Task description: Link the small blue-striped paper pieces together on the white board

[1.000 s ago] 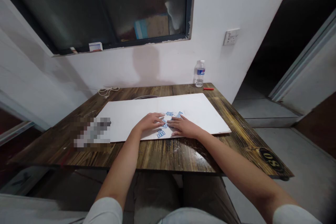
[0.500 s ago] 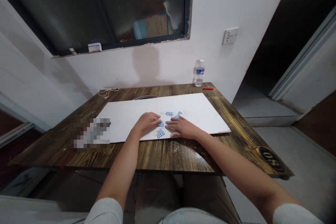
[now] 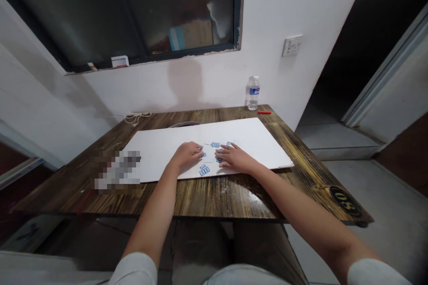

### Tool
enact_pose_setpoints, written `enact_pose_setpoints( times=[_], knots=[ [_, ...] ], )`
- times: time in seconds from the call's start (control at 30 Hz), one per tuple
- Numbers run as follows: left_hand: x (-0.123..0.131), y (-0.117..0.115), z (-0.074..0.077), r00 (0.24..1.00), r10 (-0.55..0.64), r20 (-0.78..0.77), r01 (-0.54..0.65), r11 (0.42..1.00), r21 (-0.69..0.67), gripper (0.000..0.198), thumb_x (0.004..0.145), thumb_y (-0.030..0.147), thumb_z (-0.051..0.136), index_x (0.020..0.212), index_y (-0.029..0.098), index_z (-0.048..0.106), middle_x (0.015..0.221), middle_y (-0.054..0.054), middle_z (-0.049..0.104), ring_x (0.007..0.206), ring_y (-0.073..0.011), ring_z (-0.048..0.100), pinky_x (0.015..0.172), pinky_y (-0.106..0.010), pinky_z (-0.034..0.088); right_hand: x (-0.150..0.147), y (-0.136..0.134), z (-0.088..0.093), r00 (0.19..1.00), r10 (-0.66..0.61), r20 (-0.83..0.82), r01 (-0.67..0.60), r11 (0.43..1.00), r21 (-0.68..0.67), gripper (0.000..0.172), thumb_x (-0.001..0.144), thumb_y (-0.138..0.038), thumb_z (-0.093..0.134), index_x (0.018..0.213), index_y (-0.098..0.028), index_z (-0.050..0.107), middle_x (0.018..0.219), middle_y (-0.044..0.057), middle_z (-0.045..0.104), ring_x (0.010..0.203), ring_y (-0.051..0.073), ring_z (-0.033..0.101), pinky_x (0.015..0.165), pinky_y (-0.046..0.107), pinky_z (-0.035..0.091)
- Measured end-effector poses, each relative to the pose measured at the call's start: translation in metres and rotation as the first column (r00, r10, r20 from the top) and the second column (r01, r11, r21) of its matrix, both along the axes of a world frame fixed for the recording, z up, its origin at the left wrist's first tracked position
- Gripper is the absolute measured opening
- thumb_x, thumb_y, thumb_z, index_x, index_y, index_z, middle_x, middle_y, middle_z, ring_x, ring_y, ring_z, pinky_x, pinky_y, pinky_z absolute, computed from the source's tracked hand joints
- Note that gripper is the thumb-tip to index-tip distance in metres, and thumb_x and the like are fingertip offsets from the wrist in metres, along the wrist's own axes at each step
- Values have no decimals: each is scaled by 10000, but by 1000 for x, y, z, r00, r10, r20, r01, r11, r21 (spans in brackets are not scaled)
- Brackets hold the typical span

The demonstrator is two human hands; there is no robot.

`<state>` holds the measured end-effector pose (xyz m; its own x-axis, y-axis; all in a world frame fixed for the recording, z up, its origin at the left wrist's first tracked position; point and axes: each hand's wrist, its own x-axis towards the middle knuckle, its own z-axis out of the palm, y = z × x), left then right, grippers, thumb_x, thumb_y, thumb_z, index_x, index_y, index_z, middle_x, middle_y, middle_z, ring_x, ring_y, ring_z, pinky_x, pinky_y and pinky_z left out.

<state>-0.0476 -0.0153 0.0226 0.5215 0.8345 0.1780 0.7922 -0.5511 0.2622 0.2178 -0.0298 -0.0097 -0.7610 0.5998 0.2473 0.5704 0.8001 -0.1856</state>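
A white board (image 3: 160, 147) lies on the dark wooden table. Small blue-outlined pieces or marks are on it, one group (image 3: 204, 170) near the front edge and another (image 3: 215, 144) farther back. My left hand (image 3: 189, 156) rests on the board left of these, its fingertips beside a partly covered blue group. On the right, my right hand (image 3: 236, 159) lies with fingers spread over more of the blue shapes and holds nothing. The left fingers are bent close together; whether anything is under them is hidden.
A water bottle (image 3: 253, 93) and a red pen (image 3: 264, 112) are at the table's back right. A white cable (image 3: 137, 117) lies at the back left. A round black 08 plate (image 3: 345, 201) is at the right corner. A blurred patch covers the board's left end.
My right hand has shifted slightly right, its fingers spread wider, and a blue group now shows under its fingertips. My left hand has barely moved, covering more of the middle group.
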Motion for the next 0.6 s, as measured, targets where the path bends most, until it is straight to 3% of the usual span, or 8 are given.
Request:
enact_pose_setpoints(
  times=[0.13,0.23,0.33,0.43,0.6],
  knots=[
    [2,-1,-1,980,-188,63,193,977,-93,344,898,494,499,961,281,762,1248,-41,647,1167,-219,560,1002,-356,403,8,4,6,990,-132,-52,132,991,-17,404,994,-393,351,1318,-255,550,1419,47,502,1380,269,348,1110,563,234],
    [4,1,-4,970,-214,116,233,954,-187,355,890,507,511,945,266,766,1271,-53,632,1219,-231,530,1037,-373,388,15,10,8,972,-235,-31,233,971,-53,396,999,-384,322,1242,-269,612,1384,33,541,1372,279,359,1106,585,219],
    [3,3,-6,969,-213,122,233,957,-174,361,904,493,489,941,263,764,1262,-48,638,1223,-225,528,1049,-371,379,23,16,6,953,-301,12,301,947,-110,394,994,-404,326,1185,-286,649,1365,25,560,1361,299,373,1097,614,207],
    [2,3,-6,984,-147,105,156,984,-87,376,924,474,454,985,251,752,1223,-51,661,1162,-213,572,1019,-355,405,30,22,5,935,-355,-9,351,926,-138,425,997,-432,289,1218,-299,626,1381,31,544,1355,296,381,1087,607,229],
    [1,0,-5,995,101,-13,-100,993,63,357,924,429,449,1068,245,719,1187,-43,680,1117,-225,598,981,-373,431,41,28,2,902,-433,-4,427,891,-153,448,1002,-417,255,1194,-287,639,1404,38,521,1353,313,377,1075,609,244]
  ],
)
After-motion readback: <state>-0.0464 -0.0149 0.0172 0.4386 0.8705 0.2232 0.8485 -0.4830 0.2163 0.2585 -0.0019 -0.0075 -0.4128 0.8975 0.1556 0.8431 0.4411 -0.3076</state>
